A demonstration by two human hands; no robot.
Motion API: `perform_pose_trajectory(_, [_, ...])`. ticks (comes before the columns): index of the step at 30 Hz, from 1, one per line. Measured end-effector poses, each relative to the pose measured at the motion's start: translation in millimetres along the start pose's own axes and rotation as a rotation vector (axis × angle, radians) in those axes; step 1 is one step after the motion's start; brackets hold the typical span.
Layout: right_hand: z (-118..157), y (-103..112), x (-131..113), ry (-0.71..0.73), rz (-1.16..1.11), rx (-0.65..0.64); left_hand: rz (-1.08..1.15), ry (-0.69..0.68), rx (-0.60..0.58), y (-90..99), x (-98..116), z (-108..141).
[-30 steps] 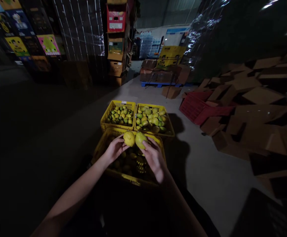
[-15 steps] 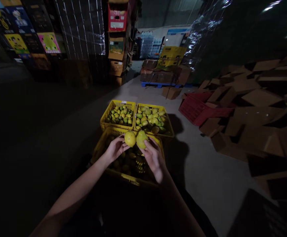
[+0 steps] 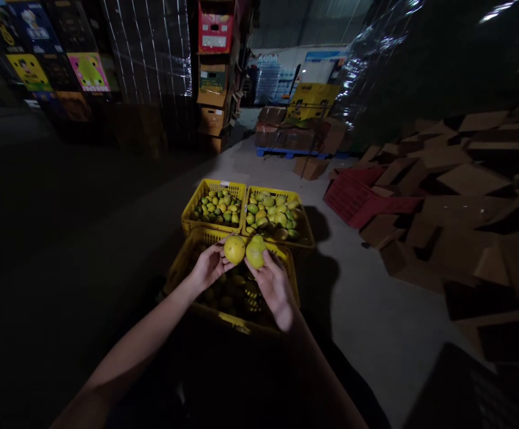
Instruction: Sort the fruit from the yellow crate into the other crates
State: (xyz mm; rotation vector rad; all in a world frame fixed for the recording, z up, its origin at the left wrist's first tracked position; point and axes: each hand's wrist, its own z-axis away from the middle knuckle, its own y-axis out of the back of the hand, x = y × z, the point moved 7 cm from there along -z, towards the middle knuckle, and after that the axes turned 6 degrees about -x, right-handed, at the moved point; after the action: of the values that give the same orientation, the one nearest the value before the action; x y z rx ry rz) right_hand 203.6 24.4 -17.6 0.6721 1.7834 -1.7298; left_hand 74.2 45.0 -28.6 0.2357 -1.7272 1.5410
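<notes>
My left hand (image 3: pixel 208 266) holds a round yellow citrus fruit (image 3: pixel 234 249), fingers curled about its left side. In my right hand (image 3: pixel 276 286) is a greener, pear-shaped citrus fruit (image 3: pixel 255 252), gripped from the right and below. The two fruits are side by side with a narrow gap between them, above the near yellow crate (image 3: pixel 183 256). Shadowed fruit lies in that crate, much of it hidden by my hands and the dark. Behind it stand a left yellow crate (image 3: pixel 190 224) of small green and yellow fruit and a right yellow crate (image 3: pixel 306 232) of larger ones.
Flattened cardboard boxes (image 3: pixel 469 208) are heaped on the right, with a red crate (image 3: pixel 353 196) at their edge. Farther back are a blue pallet (image 3: pixel 281 152) with boxes, a stack of cartons (image 3: pixel 212 83) and a small cardboard box (image 3: pixel 310 168) on the floor.
The yellow fruit in my left hand has turned a little, and both fruits have shifted slightly. My right fingers have moved a little on the greener fruit. Both hands keep their hold.
</notes>
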Motion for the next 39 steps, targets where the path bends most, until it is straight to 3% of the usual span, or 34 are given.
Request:
perform_pose_trajectory(27, [-0.4,-2.7,1.3,0.038,0.066,0.011,0.041,0.047,0.026,-0.5,-6.1,-3.0])
perform_pose_trajectory(39, [-2.2,4.0,6.1,0.036,-0.025,0.037,0.105,0.033,0.020,2.6,-8.9,-6.0])
